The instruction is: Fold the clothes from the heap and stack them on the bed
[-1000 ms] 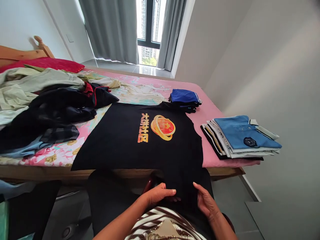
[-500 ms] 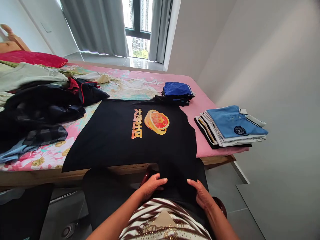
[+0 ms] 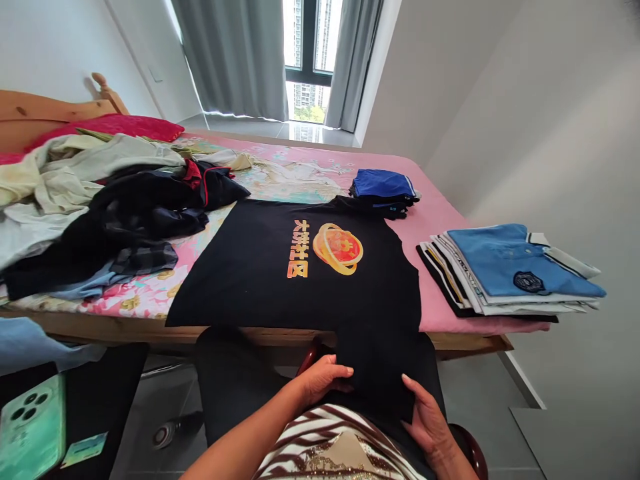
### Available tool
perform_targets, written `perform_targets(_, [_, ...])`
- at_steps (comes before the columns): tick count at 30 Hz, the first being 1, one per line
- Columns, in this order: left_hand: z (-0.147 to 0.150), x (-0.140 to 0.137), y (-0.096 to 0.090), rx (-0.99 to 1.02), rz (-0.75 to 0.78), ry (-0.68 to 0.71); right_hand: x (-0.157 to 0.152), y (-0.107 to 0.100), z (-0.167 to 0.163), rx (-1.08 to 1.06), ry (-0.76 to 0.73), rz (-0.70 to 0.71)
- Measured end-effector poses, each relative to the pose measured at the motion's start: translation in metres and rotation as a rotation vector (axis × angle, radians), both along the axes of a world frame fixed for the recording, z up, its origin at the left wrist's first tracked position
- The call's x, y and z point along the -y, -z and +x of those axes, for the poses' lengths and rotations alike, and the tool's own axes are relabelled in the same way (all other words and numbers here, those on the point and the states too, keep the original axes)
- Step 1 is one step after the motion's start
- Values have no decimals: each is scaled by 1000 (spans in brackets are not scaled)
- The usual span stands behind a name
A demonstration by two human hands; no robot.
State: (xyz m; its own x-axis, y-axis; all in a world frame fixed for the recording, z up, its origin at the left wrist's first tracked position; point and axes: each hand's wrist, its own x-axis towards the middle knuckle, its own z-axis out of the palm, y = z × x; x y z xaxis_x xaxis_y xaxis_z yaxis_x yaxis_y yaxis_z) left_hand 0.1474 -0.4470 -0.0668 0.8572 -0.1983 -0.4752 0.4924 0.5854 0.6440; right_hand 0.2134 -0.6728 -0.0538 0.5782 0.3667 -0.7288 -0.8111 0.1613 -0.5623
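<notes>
A black T-shirt [image 3: 260, 267] with an orange and yellow print lies spread sideways on the bed, one sleeve [image 3: 377, 360] hanging over the edge towards my lap. My left hand [image 3: 327, 377] holds the left border of that sleeve, thumb on top and fingers partly under the cloth. On its opposite border my right hand [image 3: 425, 417] grips the cloth, its thumb pointing up and its fingertips partly hidden. Right of the shirt stands a stack of folded shirts with a light blue polo shirt [image 3: 495, 260] on top. Folded dark clothes topped by a blue garment [image 3: 383, 182] sit by the shirt's far side.
A loose heap of clothes [image 3: 125, 207] covers the bed's left part, before a red pillow [image 3: 115, 127]. The wooden bed edge [image 3: 285, 336] runs in front of me. At lower left, a green phone [image 3: 35, 427] and a card [image 3: 85, 450] lie on a black surface.
My view has swung left, so the bed and clothes appear further right and the phone has come into sight. Both hands stay at the sleeve; the T-shirt lies about as before.
</notes>
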Motion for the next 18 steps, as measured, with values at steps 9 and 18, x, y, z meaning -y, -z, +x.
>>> perform_targets(9, [-1, 4, -5, 15, -58, 47, 2, -1, -27, 443, -538, -30])
perform_targets(18, [4, 7, -23, 3, -235, 30, -36, -1, -18, 540, -940, -243])
